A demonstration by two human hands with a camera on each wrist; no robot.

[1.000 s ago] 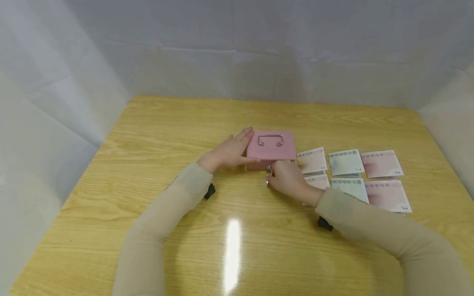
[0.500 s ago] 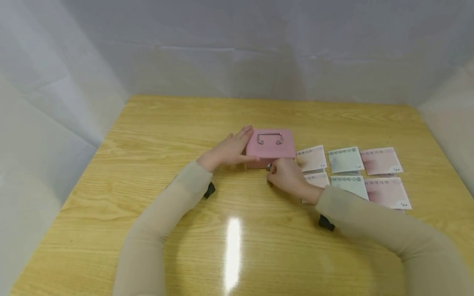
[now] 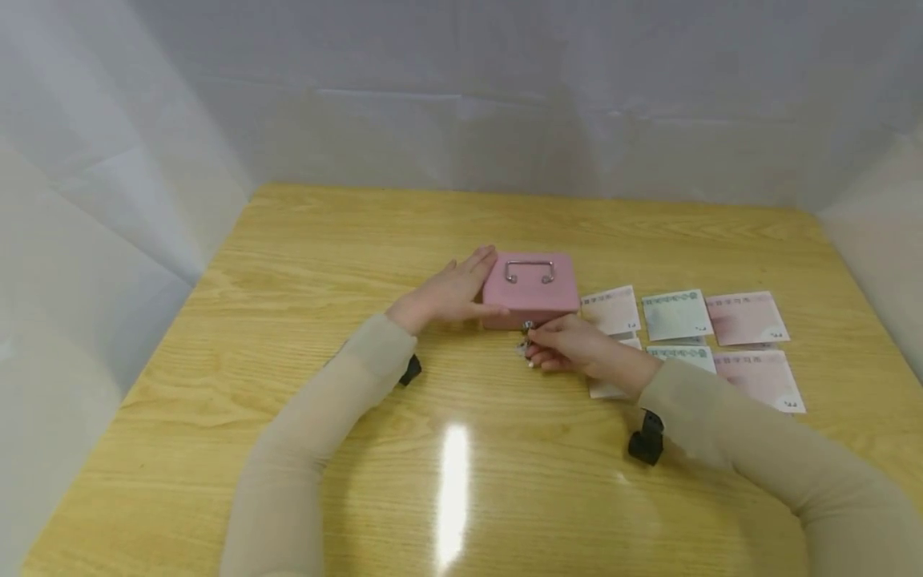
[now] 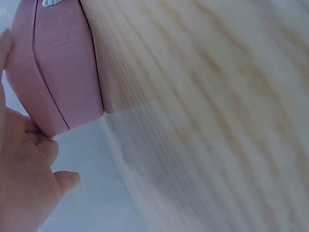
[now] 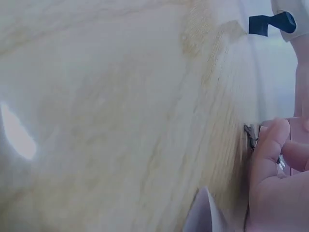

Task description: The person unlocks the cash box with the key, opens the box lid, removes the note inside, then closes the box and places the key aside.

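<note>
A pink cash box (image 3: 531, 292) sits closed at the centre of the wooden surface (image 3: 288, 264). The key (image 3: 525, 328) at its front is mostly hidden by the right hand (image 3: 570, 349), whose fingers pinch it. The left hand (image 3: 445, 293) presses flat against the box's left side. Banknotes (image 3: 674, 314) lie right of the box, some cut off by the right sleeve.

A light wooden bench (image 3: 303, 240) with visible grain fills the lower view. White sheeting (image 3: 461, 96), creased and perhaps fabric or plastic, closes it in behind and on both sides. A bright streak of overhead light (image 3: 453, 497) glares on its glossy top.
</note>
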